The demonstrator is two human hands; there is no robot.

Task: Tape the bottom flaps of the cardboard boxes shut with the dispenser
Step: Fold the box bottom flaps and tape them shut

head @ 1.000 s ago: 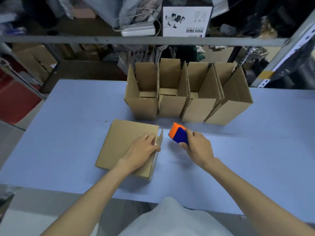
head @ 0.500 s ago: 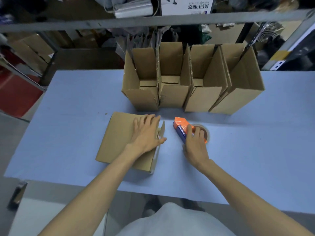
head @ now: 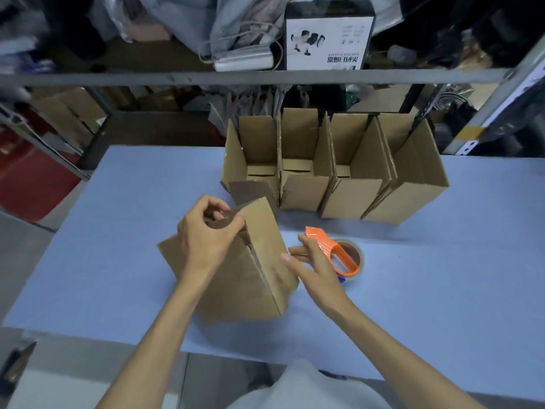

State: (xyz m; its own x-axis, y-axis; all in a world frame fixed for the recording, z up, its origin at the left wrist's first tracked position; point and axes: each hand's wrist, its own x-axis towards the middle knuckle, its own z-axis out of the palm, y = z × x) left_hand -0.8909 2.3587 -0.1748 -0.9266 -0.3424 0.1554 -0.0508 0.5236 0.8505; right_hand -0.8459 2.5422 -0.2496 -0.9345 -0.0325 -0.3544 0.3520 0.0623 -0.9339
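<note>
**Blurred box tipped up between two hands, dispenser half hidden beside it**

Motion blur smears the cardboard box, worst along its lower edge and right corner, so its seams are hard to read. The left hand covers the box's upper left corner. The right hand hides much of the dispenser, leaving the orange head, the loop handle and a sliver of blue in sight. Both forearms are cut off at the bottom of the view.

The left fingers are curled tight, pinching a flap at the top of the box, which is held tilted at the middle of the blue worktop. At 3 o'clock of the box, the right fingers are loosely spread, with the thumb tip touching the box's right face. I cannot tell whether they touch the dispenser behind them. The dispenser lies on the worktop with its tape roll.

At 1 o'clock of the held box, four open boxes stand side by side with their flaps up. Folded bottom flaps show inside the first three. The fourth's inside is hidden by its own wall.
</note>
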